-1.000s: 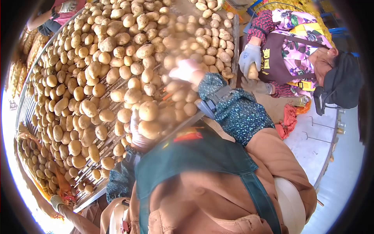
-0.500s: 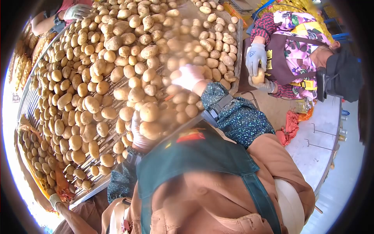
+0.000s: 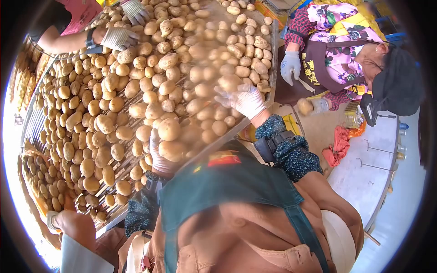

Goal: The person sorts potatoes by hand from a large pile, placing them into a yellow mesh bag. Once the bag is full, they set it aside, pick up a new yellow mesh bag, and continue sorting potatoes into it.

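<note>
My left hand (image 3: pixel 160 159), in a thin whitish glove, is at the near edge of the sorting table, cupped round the left side of a potato (image 3: pixel 172 151). A larger potato (image 3: pixel 169 129) lies just past it, along the stretched finger; the other fingers are partly hidden. Over the table's right part, my right hand (image 3: pixel 246 101), gloved alike, has its fingers spread and holds nothing. A potato (image 3: pixel 230 83) sits right at its fingertips. Many more potatoes (image 3: pixel 104 123) cover the slatted table around both hands.
A raised metal rim (image 3: pixel 274 68) bounds the table at right. Beyond it, a co-worker's gloved hand (image 3: pixel 321 105) holds a potato (image 3: pixel 305 107). Another worker's gloved hands (image 3: pixel 119 39) reach over the far left potatoes. A bare forearm and hand (image 3: pixel 77 223) show at lower left.
My right hand has moved right and its fingers have spread; my left hand stays put. The far-left worker's hands have come over the potatoes. The right co-worker's hands have parted.
</note>
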Tool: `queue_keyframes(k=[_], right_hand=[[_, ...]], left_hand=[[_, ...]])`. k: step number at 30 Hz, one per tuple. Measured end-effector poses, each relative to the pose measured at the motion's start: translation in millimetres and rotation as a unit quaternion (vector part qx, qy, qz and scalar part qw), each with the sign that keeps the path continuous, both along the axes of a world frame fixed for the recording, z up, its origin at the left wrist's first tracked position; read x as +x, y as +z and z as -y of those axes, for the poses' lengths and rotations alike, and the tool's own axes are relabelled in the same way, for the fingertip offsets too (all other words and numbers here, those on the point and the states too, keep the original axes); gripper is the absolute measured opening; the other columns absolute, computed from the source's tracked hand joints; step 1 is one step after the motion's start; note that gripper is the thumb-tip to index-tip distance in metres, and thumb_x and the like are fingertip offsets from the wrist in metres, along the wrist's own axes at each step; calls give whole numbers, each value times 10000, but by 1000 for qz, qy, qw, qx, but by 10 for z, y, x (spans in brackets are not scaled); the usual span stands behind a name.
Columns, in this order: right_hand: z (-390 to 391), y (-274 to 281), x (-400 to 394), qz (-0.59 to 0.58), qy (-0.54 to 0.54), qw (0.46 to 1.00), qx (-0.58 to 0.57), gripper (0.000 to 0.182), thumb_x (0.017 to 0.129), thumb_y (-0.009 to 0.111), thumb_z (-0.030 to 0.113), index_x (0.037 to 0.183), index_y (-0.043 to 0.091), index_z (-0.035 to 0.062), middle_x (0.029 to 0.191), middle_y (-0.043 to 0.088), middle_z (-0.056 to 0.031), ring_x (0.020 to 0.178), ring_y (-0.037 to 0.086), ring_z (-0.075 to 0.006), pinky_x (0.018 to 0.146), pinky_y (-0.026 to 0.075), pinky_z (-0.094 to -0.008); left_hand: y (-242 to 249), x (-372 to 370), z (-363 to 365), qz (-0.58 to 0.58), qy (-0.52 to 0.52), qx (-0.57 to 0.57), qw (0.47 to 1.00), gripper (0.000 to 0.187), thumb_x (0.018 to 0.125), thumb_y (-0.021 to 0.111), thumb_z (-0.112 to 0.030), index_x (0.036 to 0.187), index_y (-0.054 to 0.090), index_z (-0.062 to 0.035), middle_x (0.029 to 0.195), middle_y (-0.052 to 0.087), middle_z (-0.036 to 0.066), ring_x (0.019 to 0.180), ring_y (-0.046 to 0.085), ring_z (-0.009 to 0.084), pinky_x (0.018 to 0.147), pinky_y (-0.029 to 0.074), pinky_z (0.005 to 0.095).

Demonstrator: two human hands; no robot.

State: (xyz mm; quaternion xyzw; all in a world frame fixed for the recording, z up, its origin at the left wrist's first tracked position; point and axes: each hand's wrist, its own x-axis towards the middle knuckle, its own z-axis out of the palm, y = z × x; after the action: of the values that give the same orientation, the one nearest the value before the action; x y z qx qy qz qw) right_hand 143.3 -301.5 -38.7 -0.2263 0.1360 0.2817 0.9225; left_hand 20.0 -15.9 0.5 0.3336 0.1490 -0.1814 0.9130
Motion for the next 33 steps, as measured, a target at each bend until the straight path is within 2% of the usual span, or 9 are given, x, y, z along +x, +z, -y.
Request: queue_keyframes(k=[3,6,11,14,17,21,24,28,33], right_hand=[[11,-119,181,-51,-2,998,-39,350,910,688,268,1189,615,69,1197,636,-112,1088,632,-371,948,530,-599],[-178,-178,372,62,56,912,-402,334,879,734,274,1158,674,101,1004,702,-46,957,668,-220,894,530,-388],[-545,-338,687,384,207,478,-762,496,841,662,207,1313,606,67,1110,709,-194,1039,681,-348,896,547,-411],[-729,-431,666,351,305,425,-776,502,838,651,230,1314,591,84,1170,690,-204,1072,670,-379,915,540,-447],[-729,-551,743,283,351,490,-746,484,820,684,257,1252,603,56,1196,673,-228,1111,653,-368,929,530,-449],[-608,-415,630,212,198,707,-646,518,822,739,281,1213,589,-25,1089,695,-221,1039,678,-366,905,537,-448],[-503,-132,425,35,117,968,-219,566,887,742,299,1331,546,8,1191,653,-172,1059,644,-311,850,566,-446],[-491,431,154,-58,34,994,83,535,899,745,311,1326,561,45,1182,643,-153,1048,626,-292,883,560,-446],[-352,412,-40,-126,-102,983,80,417,906,739,273,1237,594,64,1104,644,-124,1034,620,-284,933,539,-470]], left_hand=[[25,76,49,-61,0,-54,997,852,985,270,-720,1456,459,-35,1425,523,248,1214,594,425,935,560,581],[46,177,107,-53,2,51,997,880,966,287,-748,1459,460,-40,1433,518,245,1228,584,426,925,560,585],[219,297,193,-137,24,-131,981,936,928,344,-787,1461,455,-25,1418,531,244,1211,594,426,906,563,590],[-52,77,57,-87,-14,-139,986,944,910,397,-792,1459,457,-26,1410,533,247,1193,606,422,899,564,592],[-85,46,19,-88,-23,-168,982,964,887,438,-803,1450,466,-20,1404,535,251,1184,611,424,899,560,602],[-26,23,-9,-104,11,-148,983,1003,850,482,-820,1437,478,-6,1404,540,238,1182,611,421,894,557,607],[28,29,28,-113,16,-152,982,990,849,486,-811,1435,484,-13,1415,535,226,1193,602,421,905,550,609],[76,151,109,-111,-32,-232,966,936,873,467,-781,1438,491,-36,1429,527,222,1209,589,428,931,531,621],[-211,223,316,-104,-2,-93,990,875,917,417,-751,1435,499,-51,1435,527,215,1250,558,442,975,501,638]])
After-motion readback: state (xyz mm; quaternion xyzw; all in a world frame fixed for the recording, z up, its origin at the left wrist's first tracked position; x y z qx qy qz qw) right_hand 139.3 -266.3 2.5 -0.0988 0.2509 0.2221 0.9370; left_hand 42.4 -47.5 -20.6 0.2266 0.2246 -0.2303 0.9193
